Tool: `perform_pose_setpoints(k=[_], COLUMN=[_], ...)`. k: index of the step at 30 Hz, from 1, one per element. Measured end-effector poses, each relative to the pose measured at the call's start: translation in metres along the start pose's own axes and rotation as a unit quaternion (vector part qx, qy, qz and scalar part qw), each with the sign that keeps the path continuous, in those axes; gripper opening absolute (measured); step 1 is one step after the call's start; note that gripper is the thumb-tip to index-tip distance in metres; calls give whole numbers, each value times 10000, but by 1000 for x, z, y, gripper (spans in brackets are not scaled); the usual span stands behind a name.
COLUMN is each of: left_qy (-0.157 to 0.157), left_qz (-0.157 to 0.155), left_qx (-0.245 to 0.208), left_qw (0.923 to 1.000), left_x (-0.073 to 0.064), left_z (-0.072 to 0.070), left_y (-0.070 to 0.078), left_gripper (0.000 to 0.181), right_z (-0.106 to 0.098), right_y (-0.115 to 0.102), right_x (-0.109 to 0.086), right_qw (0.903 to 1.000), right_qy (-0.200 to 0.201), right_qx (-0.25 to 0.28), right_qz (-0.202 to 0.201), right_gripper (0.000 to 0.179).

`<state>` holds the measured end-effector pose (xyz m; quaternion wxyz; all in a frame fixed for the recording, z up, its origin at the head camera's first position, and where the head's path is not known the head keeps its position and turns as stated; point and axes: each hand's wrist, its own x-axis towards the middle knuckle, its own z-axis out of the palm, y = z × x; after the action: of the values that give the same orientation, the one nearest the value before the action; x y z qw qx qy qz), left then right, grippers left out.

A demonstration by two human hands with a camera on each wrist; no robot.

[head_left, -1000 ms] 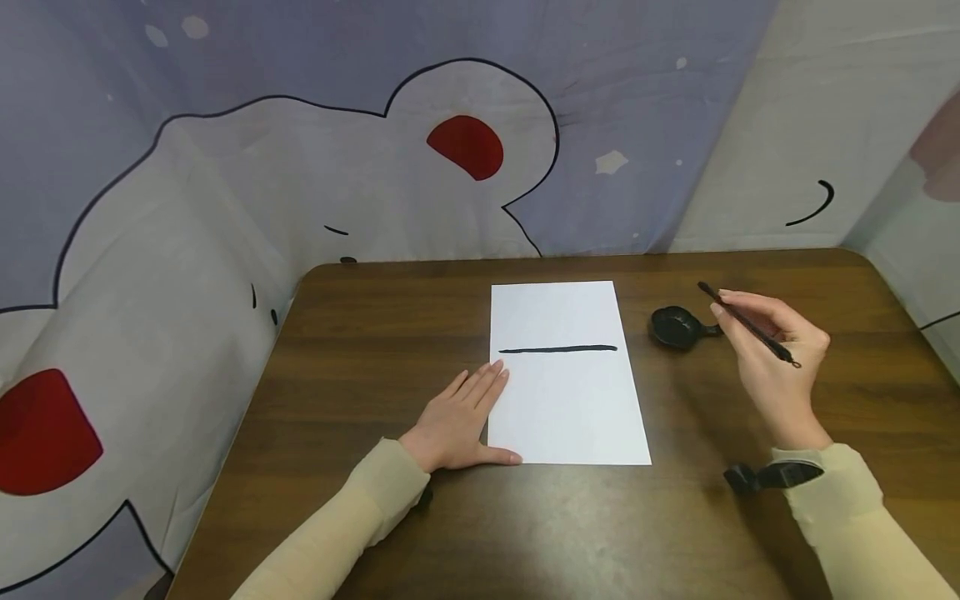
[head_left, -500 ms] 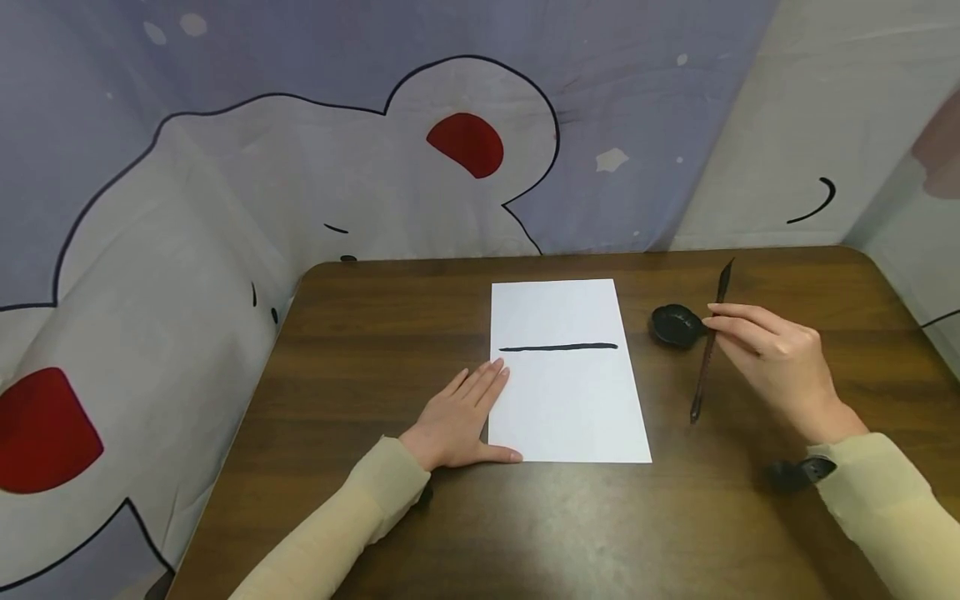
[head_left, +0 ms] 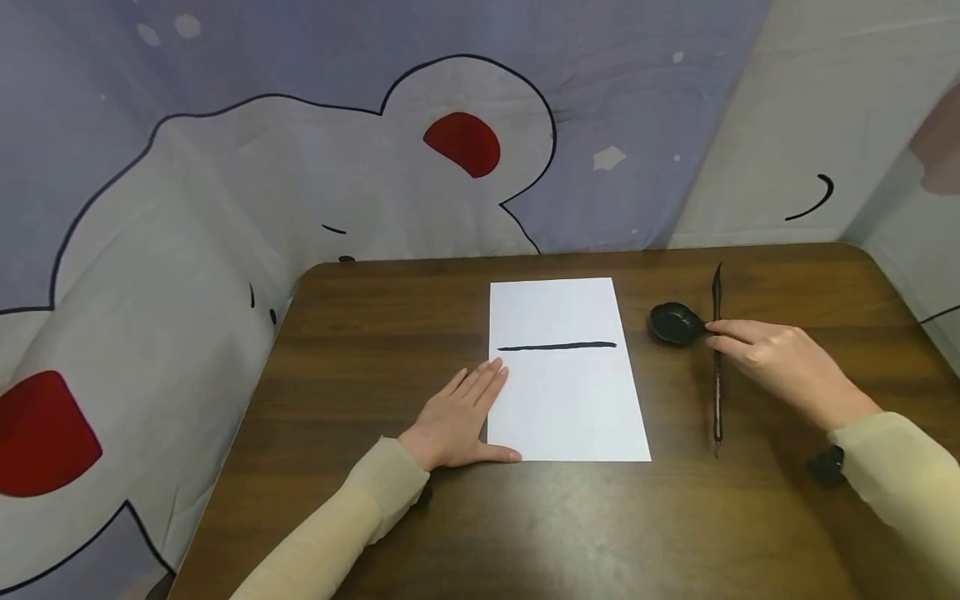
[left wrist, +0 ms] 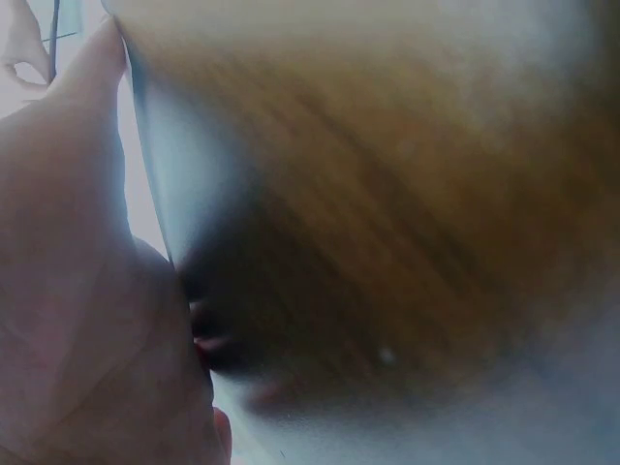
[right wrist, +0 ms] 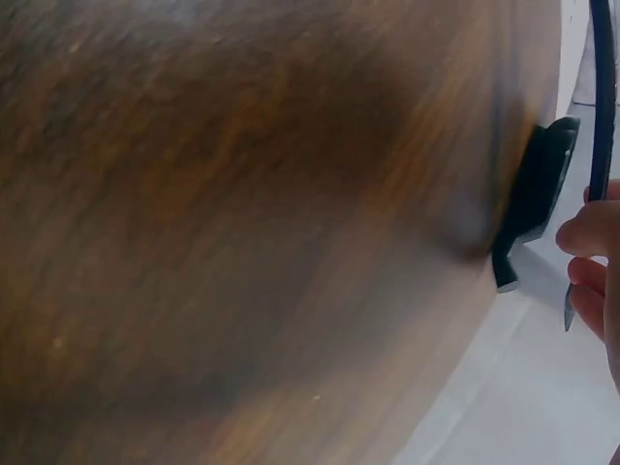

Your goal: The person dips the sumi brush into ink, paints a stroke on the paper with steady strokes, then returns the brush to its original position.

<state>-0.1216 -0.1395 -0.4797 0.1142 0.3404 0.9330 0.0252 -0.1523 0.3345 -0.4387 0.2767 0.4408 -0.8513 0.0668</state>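
My left hand (head_left: 455,421) lies flat on the left edge of a white sheet of paper (head_left: 564,408), fingers straight and thumb at its near corner. One thick black horizontal stroke (head_left: 558,346) crosses the sheet. With fingertips and thumb, my right hand (head_left: 787,362) pinches a dark writing brush (head_left: 717,396). The brush's tip points to the back of the table and its loop end towards me. Just left of the fingertips sits a small black ink dish (head_left: 675,323), its short handle partly hidden by them. In the right wrist view, the brush shaft (right wrist: 603,87) rises above my fingers.
All this stands on a brown wooden table (head_left: 360,350) with rounded far corners. Behind it hangs a printed cloth (head_left: 615,108) in blue, white and red. A dark wrist device (head_left: 827,467) hangs under my right sleeve (head_left: 900,475).
The brush has swung from a slant across my right hand to nearly straight away from me. My right wrist has shifted right, fingertips staying near the dish handle. The left hand has stayed put.
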Motion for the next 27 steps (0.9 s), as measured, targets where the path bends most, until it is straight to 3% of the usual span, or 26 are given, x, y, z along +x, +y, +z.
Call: perform_pose_setpoints(k=[18, 24, 27], left_qy=[-35, 5, 26], left_qz=[9, 21, 25], left_qx=[-6, -51, -122], left_qw=[10000, 10000, 9999], left_x=[0, 0, 0], left_z=[0, 0, -2], left_y=[-1, -2, -1], left_gripper=[120, 120, 120], right_z=[21, 15, 4], right_y=[1, -2, -5], right_x=[-15, -13, -7], right_qw=[9984, 9984, 9978], right_qy=[-453, -394, -175], right_qx=[286, 239, 141], right_qz=[195, 317, 628], right_gripper=[67, 67, 64])
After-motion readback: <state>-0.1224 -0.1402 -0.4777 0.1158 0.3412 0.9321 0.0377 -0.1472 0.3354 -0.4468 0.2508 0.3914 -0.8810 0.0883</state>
